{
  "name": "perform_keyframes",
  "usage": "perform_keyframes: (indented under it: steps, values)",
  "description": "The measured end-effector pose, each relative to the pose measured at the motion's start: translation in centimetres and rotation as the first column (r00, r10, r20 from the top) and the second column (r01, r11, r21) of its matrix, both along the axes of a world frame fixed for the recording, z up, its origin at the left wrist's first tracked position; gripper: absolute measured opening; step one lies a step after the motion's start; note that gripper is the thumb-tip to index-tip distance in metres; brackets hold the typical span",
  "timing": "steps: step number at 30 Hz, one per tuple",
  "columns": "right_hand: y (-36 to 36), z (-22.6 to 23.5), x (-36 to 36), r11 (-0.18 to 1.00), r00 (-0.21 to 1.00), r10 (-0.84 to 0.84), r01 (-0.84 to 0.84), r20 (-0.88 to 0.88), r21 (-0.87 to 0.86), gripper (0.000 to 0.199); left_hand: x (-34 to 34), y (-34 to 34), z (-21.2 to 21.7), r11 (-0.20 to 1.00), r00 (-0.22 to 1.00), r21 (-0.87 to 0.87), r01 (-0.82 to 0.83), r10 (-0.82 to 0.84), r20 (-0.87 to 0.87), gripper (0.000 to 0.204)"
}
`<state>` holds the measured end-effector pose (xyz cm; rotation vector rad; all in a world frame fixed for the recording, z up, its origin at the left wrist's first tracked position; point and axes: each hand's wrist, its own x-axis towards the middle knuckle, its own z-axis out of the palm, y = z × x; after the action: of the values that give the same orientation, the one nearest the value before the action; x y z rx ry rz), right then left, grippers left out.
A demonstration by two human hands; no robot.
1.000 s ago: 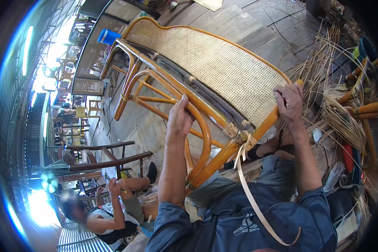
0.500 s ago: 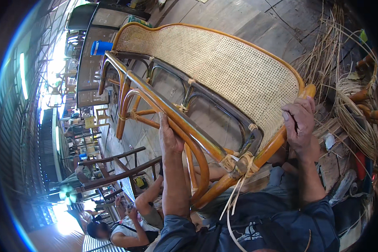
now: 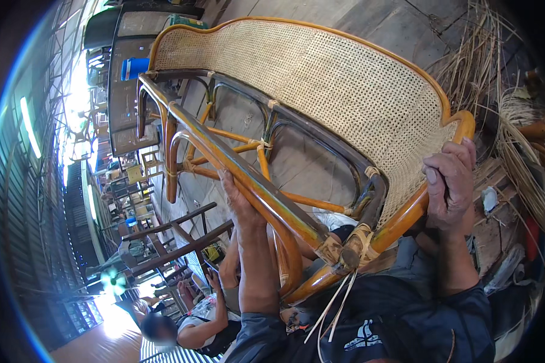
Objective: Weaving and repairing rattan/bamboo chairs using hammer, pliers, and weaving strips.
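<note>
A long rattan bench lies tilted across the view in front of me, its woven cane back edged by an orange-brown pole. My left hand is closed around the glossy front seat rail, though its fingertips are partly hidden behind the pole. Around the curved armrest at the right end, my right hand is closed with bent fingers. Between the hands, a corner joint is wrapped in pale binding, and loose strips trail from it toward my shirt. Through the seat frame, the floor shows.
Loose cane strands and a coiled bundle lie at the right. A dark wooden frame and a seated person are at lower left. At the far end stand a blue container and a dark panelled piece.
The bench has tipped, its far end shifting up and left in view while the near armrest moved right. Both hands keep their hold. The seated person has raised a hand.
</note>
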<state>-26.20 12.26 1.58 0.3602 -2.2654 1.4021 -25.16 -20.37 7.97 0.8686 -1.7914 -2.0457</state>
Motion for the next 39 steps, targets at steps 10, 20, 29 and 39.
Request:
perform_keyframes:
  steps: [10,20,29,39]
  values:
    - [-0.1,-1.0,0.1,0.998,0.997,-0.045,0.048,-0.069,0.036,0.011,0.1,-2.2,-1.0,0.965,0.994,0.240,0.104,-0.089,-0.070,0.030]
    - [-1.0,-0.6,0.2,0.993,0.998,-0.044,0.049,-0.047,0.111,0.018,1.5,-0.8,-1.4,0.768,0.965,0.585,0.261,-0.229,-0.130,0.033]
    - [-0.7,-0.7,0.2,0.985,0.998,-0.040,0.033,0.041,0.169,0.023,1.4,-1.9,-0.6,0.690,0.904,0.586,0.425,-0.361,-0.230,0.035]
    - [-0.3,-0.9,0.3,0.973,0.995,-0.054,0.033,0.088,0.227,0.024,-0.8,-1.2,0.0,0.380,0.883,0.808,0.450,-0.053,-0.466,0.086]
